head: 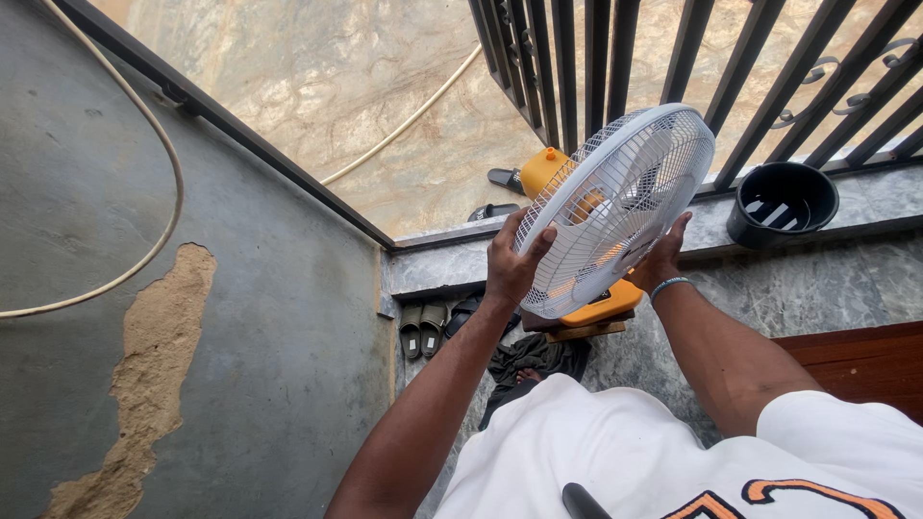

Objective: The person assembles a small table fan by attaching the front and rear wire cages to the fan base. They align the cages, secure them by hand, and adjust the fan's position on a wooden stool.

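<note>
Far left stands 1 grey plastered wall (269, 317) with 1 big patch (154, 375) where the plaster has come off, and 1 pale hose (171, 163) loops across it. A 2nd hose (413, 115) of the same kind crosses the marbled ground beyond.

Down on the floor by the step I count 1 pair of olive slides (421, 329) side by side, with 1 dark sandal (466, 312) just beside them. Farther off, near the railing's foot, lie 2 more dark slippers (492, 210), well apart from the olive pair.

Then the person's left hand (511, 261): fingers spread and pressed flat on the left rim of 1 white fan guard (615, 207), thumb hooked over the edge. The guard is held up in the air, tilted, between the 2 hands, in front of the black railing (615, 58). Through its wires show bits of orange, and 1 orange base (601, 306) sits just under it on 1 wooden stool (577, 331). 1 dark cloth (534, 358) lies on the floor below.

The right hand (663, 261) clasps the guard's lower right rim from behind, fingers mostly hidden by the mesh; 1 blue bracelet (670, 284) circles that wrist.

Farthest right, 1 black bucket (784, 202) rests on the marble ledge (865, 192) at the railing.
</note>
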